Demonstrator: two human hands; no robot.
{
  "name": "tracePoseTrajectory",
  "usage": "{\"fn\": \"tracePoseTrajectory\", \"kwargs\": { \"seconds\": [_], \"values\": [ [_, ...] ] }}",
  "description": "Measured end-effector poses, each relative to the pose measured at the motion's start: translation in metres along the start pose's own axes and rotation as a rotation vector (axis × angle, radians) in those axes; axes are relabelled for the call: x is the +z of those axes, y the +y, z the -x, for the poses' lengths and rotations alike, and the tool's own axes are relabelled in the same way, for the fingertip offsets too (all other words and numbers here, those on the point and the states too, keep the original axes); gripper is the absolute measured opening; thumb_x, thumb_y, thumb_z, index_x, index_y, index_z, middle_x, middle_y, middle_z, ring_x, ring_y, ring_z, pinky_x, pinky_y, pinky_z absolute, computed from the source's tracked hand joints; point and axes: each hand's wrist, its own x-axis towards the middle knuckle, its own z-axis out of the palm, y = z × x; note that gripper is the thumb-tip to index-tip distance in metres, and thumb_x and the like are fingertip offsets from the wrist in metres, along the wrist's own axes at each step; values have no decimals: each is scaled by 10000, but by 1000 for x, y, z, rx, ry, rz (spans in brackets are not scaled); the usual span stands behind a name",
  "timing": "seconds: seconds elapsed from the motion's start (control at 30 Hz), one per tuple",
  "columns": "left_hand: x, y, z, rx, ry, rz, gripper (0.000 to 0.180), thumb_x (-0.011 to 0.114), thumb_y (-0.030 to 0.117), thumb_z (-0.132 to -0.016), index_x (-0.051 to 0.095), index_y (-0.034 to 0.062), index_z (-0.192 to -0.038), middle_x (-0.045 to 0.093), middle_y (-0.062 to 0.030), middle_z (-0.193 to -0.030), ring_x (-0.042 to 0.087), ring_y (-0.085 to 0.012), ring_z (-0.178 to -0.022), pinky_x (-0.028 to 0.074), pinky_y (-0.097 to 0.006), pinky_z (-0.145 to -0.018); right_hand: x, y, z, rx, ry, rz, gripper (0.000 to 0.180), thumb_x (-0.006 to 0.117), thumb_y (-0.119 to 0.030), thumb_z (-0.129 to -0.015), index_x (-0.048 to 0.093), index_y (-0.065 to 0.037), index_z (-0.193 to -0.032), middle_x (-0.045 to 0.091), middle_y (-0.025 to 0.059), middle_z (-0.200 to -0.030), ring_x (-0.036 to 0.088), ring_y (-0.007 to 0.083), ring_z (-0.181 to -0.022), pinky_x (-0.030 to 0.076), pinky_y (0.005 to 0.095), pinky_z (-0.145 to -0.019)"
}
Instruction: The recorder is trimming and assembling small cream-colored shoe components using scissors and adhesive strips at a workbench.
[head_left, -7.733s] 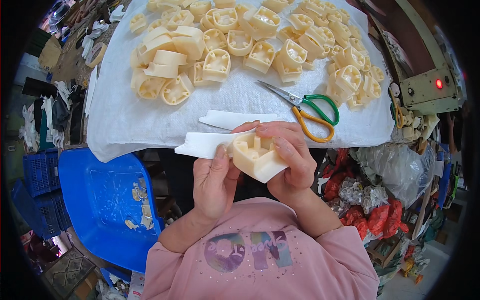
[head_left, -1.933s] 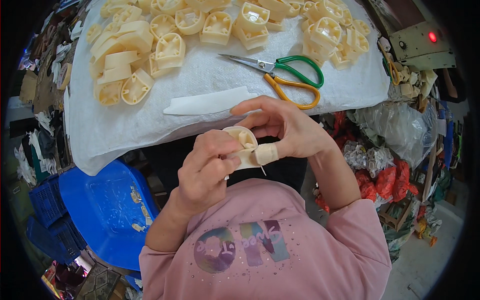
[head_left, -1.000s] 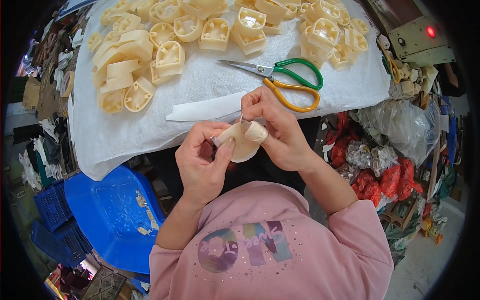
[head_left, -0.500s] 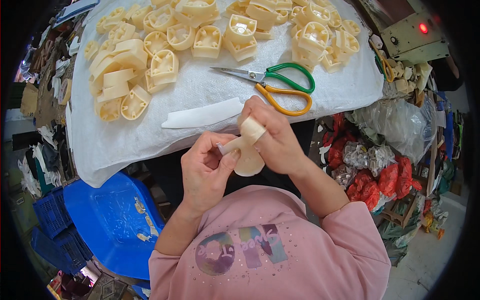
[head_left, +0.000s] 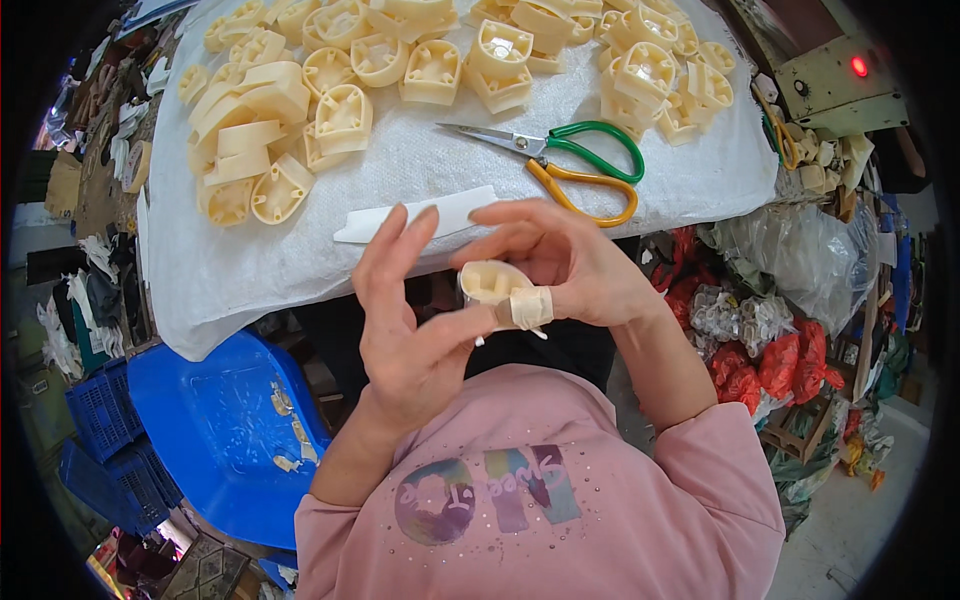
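A small cream plastic part (head_left: pixel 487 281), a hollow cup with a rounded wall, is held between my hands in front of my chest, its open side facing up. My left hand (head_left: pixel 415 325) presses its thumb against the near left of the part, while the index and middle fingers stretch upward, apart from it. Around the part's right side curls my right hand (head_left: pixel 590 262); its thumb wears a wrap of beige tape (head_left: pixel 531 307). A thin pale sliver shows under that thumb. Just beyond my hands, a flat white strip (head_left: pixel 425 213) lies on the white cloth (head_left: pixel 400 160).
Scissors (head_left: pixel 535 147) with one green and one orange handle lie on the cloth. Piles of similar cream parts (head_left: pixel 255 105) cover its far side. A blue plastic chair (head_left: pixel 215 430) stands at left. Red bags (head_left: pixel 780 362) and clear plastic (head_left: pixel 800 255) lie at right.
The cream part has been turned so that its hollow side faces up. My left fingers have straightened, and my right hand has opened out from a tighter grip. The view has shifted slightly.
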Motion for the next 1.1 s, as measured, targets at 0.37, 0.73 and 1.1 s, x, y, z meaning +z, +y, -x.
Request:
{"fn": "tracePoseTrajectory", "kwargs": {
  "seconds": [0.37,0.73,1.1],
  "values": [
    [2,-24,13,-536,-150,1108,841,514,472,-882,64,77,-1471,258,-192,-1451,341,-270,-1296,334,-392,-1009,16,2,2,-544,142,539,824,785,-50,-661,356,-77,-1364,516,191,-1225,564,287,-1063,481,354,-867],
    [17,-9,12,-716,-81,1288,605,480,254,-908,175,54,-1391,497,-161,-1157,591,-242,-968,512,-331,-784,24,29,-10,-740,194,575,776,771,-16,-613,433,-107,-1306,540,178,-1176,566,329,-1017,494,358,-812],
    [20,-8,12,-779,26,1079,586,459,359,-924,251,51,-1376,502,-125,-1145,583,-198,-916,525,-317,-707,24,29,-12,-756,117,659,767,778,-30,-633,429,-109,-1311,481,159,-1195,540,294,-998,495,349,-763]
  ]
}}
